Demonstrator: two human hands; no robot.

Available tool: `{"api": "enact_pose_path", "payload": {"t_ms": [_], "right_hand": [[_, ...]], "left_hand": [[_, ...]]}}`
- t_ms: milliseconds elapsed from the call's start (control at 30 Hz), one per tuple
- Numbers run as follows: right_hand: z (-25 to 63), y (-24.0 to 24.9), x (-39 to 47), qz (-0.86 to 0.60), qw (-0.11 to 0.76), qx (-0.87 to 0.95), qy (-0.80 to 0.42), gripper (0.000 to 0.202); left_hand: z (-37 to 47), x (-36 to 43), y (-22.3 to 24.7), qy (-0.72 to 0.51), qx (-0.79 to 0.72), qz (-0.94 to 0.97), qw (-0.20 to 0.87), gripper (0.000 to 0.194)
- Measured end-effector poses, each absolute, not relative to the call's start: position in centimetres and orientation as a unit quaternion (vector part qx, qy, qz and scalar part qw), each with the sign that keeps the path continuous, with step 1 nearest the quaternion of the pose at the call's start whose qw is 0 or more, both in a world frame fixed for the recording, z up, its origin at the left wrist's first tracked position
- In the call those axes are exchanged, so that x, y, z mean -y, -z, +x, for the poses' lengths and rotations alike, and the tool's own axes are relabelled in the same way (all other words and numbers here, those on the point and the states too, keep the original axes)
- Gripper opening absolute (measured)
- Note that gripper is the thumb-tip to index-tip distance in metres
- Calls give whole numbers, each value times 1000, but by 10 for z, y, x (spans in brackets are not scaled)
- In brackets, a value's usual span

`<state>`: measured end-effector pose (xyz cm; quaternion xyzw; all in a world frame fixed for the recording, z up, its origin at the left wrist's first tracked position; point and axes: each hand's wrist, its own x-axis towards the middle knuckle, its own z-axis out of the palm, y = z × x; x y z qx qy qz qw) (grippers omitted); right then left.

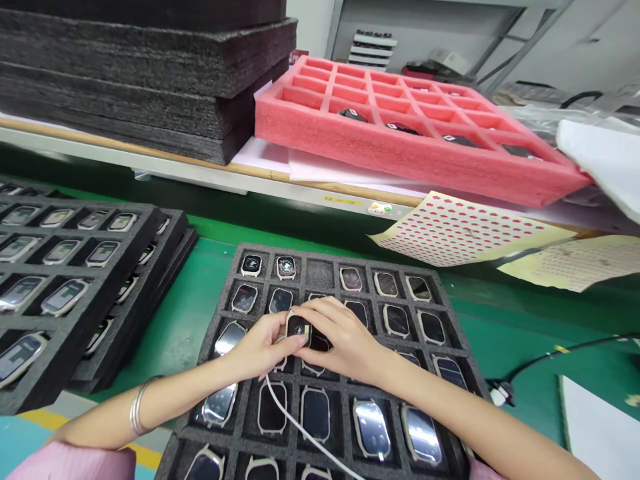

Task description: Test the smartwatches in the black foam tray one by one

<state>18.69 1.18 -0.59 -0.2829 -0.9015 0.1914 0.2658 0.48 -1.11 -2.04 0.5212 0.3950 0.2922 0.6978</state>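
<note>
We worked above the tray (445,297). Our right hand (350,340) and left hand (257,347) met over its middle, fingertips pinching the watch (299,325) from both sides. Neither hand was nearer; the watch lay between them, screen toward us, long axis running roughly away.

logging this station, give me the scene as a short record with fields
left hand: holding a watch, screen up
right hand: on the same watch
cable: white cable running across the tray below the hands
beneath hands: dark foam tray of watches
left side: stacked trays with watches
shelf: pink foam tray, black foam stack
</note>
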Motion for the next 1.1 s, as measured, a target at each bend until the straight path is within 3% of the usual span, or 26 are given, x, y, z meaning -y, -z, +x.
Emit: {"api": "enact_pose_path", "payload": {"t_ms": [133, 233, 367, 567, 733, 967, 1100], "right_hand": [[189, 6, -13, -289, 267, 890, -230, 38], [193, 5, -17, -270, 275, 854, -349, 47], [194, 5, -23, -232, 305, 753, -535, 35], [191, 13, -24, -196, 320, 660, -651, 33], [196, 4, -28, -205, 289, 697, -624, 33], [198, 2, -30, -229, 251, 816, -469, 58], [195, 5, -21, -246, 243, 861, -373, 57]], "left_hand": [[3, 10, 21, -283, -397, 521, 701, 30], [0, 10, 23, -281, -371, 498, 731, 31], [-6, 10, 24, -290, -282, 439, 802, 29], [-9, 13, 24, -267, -230, 444, 824, 30], [-6, 14, 26, -283, -270, 490, 779, 31], [2, 11, 28, -340, -360, 471, 730, 32], [0, 10, 31, -320, -388, 507, 700, 28]]}}
